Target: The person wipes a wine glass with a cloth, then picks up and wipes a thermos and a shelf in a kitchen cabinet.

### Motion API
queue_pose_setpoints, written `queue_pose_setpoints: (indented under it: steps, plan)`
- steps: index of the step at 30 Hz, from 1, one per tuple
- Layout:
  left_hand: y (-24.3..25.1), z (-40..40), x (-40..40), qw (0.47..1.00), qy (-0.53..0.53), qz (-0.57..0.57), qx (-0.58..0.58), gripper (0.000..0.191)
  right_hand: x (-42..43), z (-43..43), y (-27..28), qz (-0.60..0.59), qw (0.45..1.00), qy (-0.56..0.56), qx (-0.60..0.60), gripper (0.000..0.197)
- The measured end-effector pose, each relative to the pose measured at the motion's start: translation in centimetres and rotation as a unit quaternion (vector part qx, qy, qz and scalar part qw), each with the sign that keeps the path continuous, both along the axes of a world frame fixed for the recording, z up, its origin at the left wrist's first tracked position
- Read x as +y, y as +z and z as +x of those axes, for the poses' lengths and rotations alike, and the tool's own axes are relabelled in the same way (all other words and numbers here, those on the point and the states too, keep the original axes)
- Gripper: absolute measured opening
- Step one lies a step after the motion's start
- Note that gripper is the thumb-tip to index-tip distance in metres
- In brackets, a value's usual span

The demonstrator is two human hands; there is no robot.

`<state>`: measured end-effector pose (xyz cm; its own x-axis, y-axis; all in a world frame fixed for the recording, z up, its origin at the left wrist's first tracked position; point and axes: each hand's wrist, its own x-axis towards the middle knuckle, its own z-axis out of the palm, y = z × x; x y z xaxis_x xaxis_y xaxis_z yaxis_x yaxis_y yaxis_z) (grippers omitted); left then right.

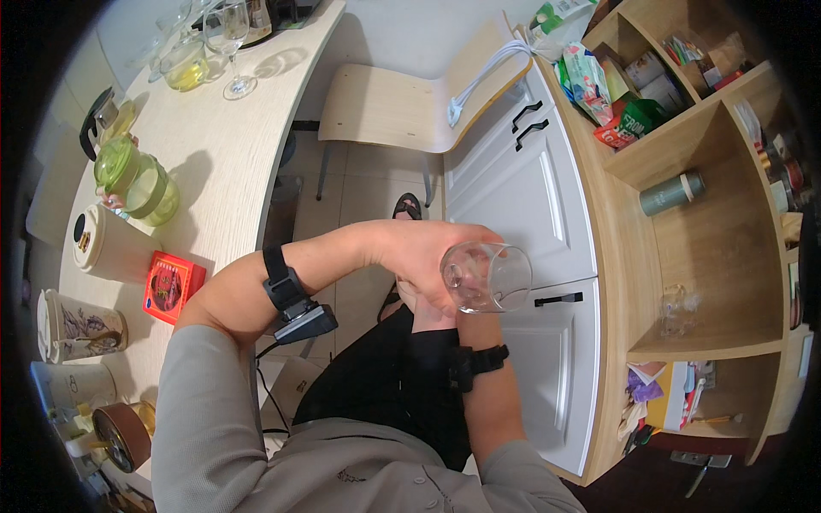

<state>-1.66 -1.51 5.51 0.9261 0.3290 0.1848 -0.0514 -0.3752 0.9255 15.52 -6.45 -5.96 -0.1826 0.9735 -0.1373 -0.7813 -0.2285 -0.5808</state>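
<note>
A clear drinking glass lies on its side in the air before me, its mouth towards the right. My left hand is bent round its narrow end, which the fingers partly hide. Behind and below the bowl, my right hand holds the glass too, seen mostly through it; its exact finger placement is unclear. Both forearms wear black straps, the left one with a small device. On the table at the left stand a stemmed wine glass, a green-lidded jug, a white tumbler and a red box.
A pale table runs along the left, with several cups near me. Ahead stands a wooden chair. To the right are a white cabinet and open shelves with a green bottle, a glass mug and packets.
</note>
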Motion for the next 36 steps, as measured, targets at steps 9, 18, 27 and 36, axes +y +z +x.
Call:
queue_pose_setpoints:
  steps: [9, 18, 27, 36]
  plan:
    - [-2.5, 0.6, 0.5, 0.971, 0.035, -0.230, -0.048, 0.101, 0.6, -1.1, 0.0, -0.007, 1.000, -0.005, -0.011, 0.039]
    - [-2.9, 2.2, -1.4, 0.937, 0.337, -0.068, -0.063, 0.104, 1.6, -1.8, 0.2, -0.011, 0.999, -0.012, -0.029, 0.039]
    - [-1.7, 1.3, -1.0, 0.973, 0.215, -0.073, -0.048, 0.095, 1.9, -1.6, 0.9, -0.005, 0.999, -0.018, -0.040, 0.039]
    - [-1.5, 0.5, 0.2, 0.985, 0.151, -0.069, -0.046, 0.087, 1.3, -1.1, 0.5, 0.004, 1.000, 0.005, -0.025, 0.039]
